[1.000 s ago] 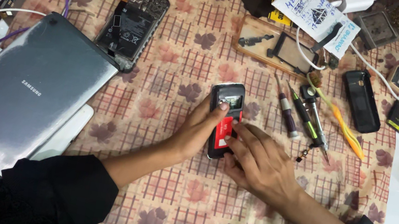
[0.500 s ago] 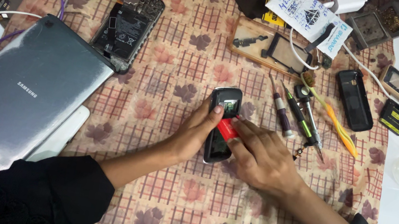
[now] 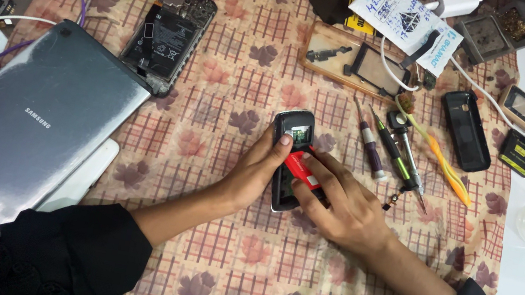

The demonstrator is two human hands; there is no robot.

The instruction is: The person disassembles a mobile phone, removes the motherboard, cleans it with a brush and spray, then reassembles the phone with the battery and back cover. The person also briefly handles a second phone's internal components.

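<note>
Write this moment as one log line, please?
left hand: steadies small open phone | right hand: presses red battery into it | nearby: screwdrivers, grey tablet | surface: patterned cloth

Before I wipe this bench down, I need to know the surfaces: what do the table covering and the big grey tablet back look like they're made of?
The checked, leaf-printed table covering looks like woven cloth: matte and soft. The large grey tablet back looks like brushed metal or smooth plastic, with a streaky sheen; I can't tell which.

A grey tablet (image 3: 21,126) lies face down at the left of the checked cloth (image 3: 200,259), an opened smartphone (image 3: 171,34) beside it, with screwdrivers (image 3: 388,148), an orange pry tool (image 3: 448,177), a black phone shell (image 3: 467,130) and a small battery (image 3: 517,153) to the right.
</note>
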